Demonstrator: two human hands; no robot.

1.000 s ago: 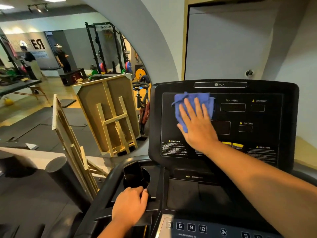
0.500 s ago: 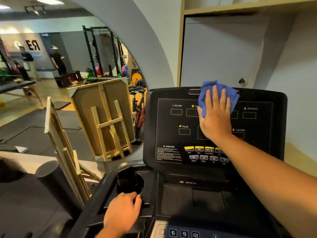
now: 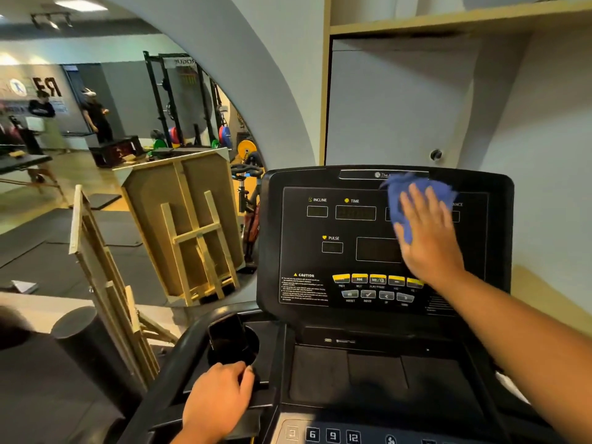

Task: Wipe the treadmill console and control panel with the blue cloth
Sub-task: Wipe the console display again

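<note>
The black treadmill console [image 3: 301,225] stands upright in front of me, with display windows and yellow buttons. My right hand [image 3: 427,238] lies flat on its upper right part, pressing the blue cloth [image 3: 404,200] against the screen; the cloth sticks out above and left of my fingers. The lower control panel [image 3: 333,435] with numbered keys shows at the bottom edge. My left hand [image 3: 217,400] rests closed on the treadmill's left handrail [image 3: 166,376], just below the cup holder [image 3: 234,344].
A dark phone stands in the cup holder. Wooden frames [image 3: 189,225] lean left of the treadmill, beside a black roller [image 3: 86,344]. Behind them lies a gym floor with a rack, weight plates and two people [image 3: 96,113]. A white wall and shelf rise behind the console.
My right hand has slid the blue cloth from the console's upper left across to its upper right. The left hand has stayed on the handrail.
</note>
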